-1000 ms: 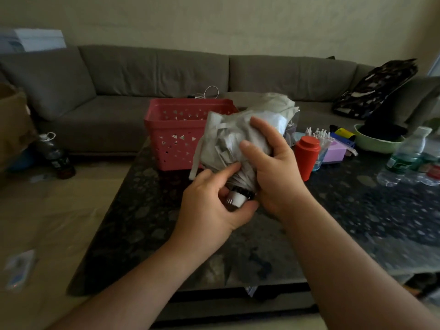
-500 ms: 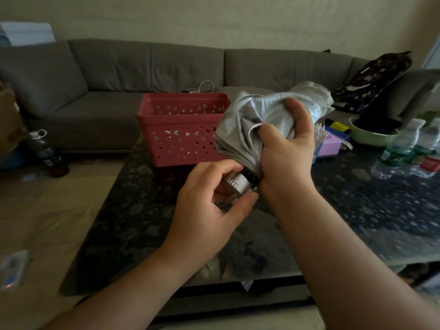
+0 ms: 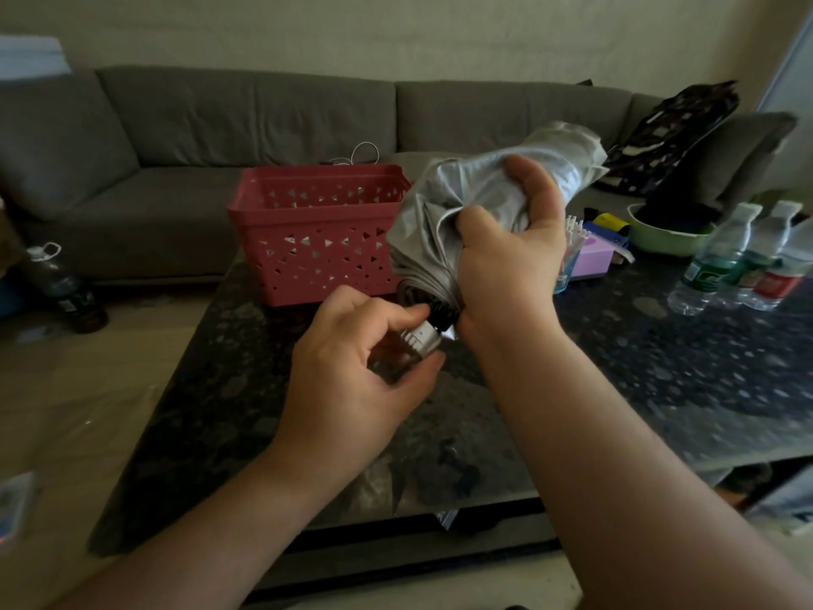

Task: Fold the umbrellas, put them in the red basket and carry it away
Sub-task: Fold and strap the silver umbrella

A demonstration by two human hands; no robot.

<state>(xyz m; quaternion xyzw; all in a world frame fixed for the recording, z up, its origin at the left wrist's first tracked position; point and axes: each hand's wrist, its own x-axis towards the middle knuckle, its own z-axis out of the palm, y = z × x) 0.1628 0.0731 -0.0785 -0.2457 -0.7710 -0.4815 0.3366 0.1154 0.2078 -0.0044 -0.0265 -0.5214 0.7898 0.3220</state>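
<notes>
I hold a collapsed grey umbrella above the dark stone table, its tip pointing up and to the right. My right hand grips the bunched canopy near its lower end. My left hand grips the silver handle below the black collar. The red basket stands on the table just behind and left of the umbrella, and looks empty from here.
Right of my hands on the table are a small pink box, a green bowl and water bottles. A grey sofa runs behind, with a patterned bag at right. A dark bottle stands on the floor at left.
The canopy has been turned and gathered tighter, and the umbrella now tilts to the upper right. My left hand has shifted its hold lower onto the silver handle.
</notes>
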